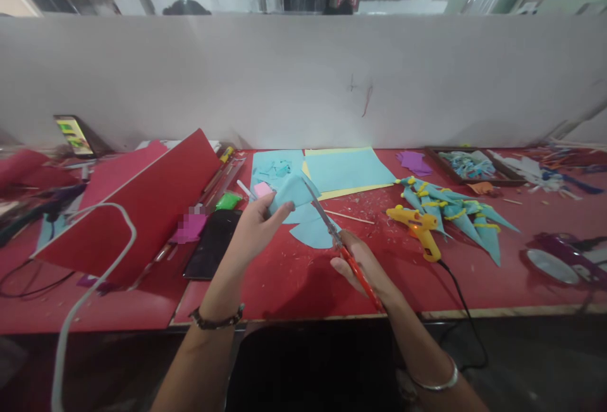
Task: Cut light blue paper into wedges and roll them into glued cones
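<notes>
Between the fingers and thumb of my left hand (258, 229) is a light blue paper piece (290, 189), raised above the table. My right hand (358, 263) grips red-handled scissors (348, 257), their blades pointing up and left toward the paper's right edge. Whether the blades touch the paper I cannot tell. Under the scissors, a cut blue paper piece (310, 235) with a curved edge lies on the red table. Small blue scraps (279, 169) rest on a blue sheet behind my left hand, near a pink block (262, 189).
Right of my hands lie a yellow glue gun (417, 225) with a black cord and several blue paper cones (467, 213) with yellow trim. Blue and yellow sheets (348, 170) lie behind. On the left are a black tablet-like slab (211, 248), a leaning red board (142, 216) and a phone (74, 135).
</notes>
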{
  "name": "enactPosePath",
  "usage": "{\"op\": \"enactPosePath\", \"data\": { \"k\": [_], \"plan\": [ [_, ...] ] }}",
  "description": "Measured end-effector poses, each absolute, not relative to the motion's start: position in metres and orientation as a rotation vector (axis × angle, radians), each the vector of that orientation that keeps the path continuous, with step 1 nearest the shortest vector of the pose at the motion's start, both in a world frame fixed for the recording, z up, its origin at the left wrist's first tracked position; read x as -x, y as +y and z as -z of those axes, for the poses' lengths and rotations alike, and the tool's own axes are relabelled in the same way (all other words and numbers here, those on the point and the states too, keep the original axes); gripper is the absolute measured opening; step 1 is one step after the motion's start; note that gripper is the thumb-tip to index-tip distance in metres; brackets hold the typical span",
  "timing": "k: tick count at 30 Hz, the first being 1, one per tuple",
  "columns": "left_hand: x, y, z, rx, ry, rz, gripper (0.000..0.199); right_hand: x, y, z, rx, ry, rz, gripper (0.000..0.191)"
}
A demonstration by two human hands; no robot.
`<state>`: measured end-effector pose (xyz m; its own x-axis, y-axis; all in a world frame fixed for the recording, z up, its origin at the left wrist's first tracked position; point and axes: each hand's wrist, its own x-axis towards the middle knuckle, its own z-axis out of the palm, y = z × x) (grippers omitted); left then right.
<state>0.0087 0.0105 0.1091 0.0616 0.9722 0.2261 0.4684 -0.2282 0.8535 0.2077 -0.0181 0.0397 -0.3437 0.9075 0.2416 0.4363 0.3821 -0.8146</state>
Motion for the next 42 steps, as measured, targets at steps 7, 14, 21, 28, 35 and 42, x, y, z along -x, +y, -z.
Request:
{"op": "enactPosePath", "data": {
  "k": [7, 14, 21, 28, 35, 42],
  "plan": [
    [-0.009, 0.009, -0.111, -1.791, 1.481, -1.086, 0.026, -0.211, -0.019, -0.042, 1.197, -1.939, -0.848, 0.04],
    [-0.008, 0.012, -0.111, -1.823, 1.448, -1.046, 0.028, -0.209, -0.021, -0.049, 1.23, -1.956, -0.848, 0.042],
    [-0.007, 0.013, -0.113, -1.817, 1.445, -0.983, 0.03, -0.21, -0.021, -0.046, 1.253, -1.931, -0.883, 0.044],
    [-0.007, 0.013, -0.114, -1.807, 1.453, -0.984, 0.028, -0.212, -0.02, -0.035, 1.26, -1.867, -0.956, 0.043],
    [-0.001, 0.014, -0.116, -1.872, 1.441, -0.913, 0.028, -0.213, -0.022, -0.042, 1.212, -1.924, -0.952, 0.045],
    [0.001, 0.012, -0.12, -1.982, 1.424, -0.818, 0.027, -0.208, -0.023, -0.049, 1.152, -1.931, -0.954, 0.046]
  ]
}}
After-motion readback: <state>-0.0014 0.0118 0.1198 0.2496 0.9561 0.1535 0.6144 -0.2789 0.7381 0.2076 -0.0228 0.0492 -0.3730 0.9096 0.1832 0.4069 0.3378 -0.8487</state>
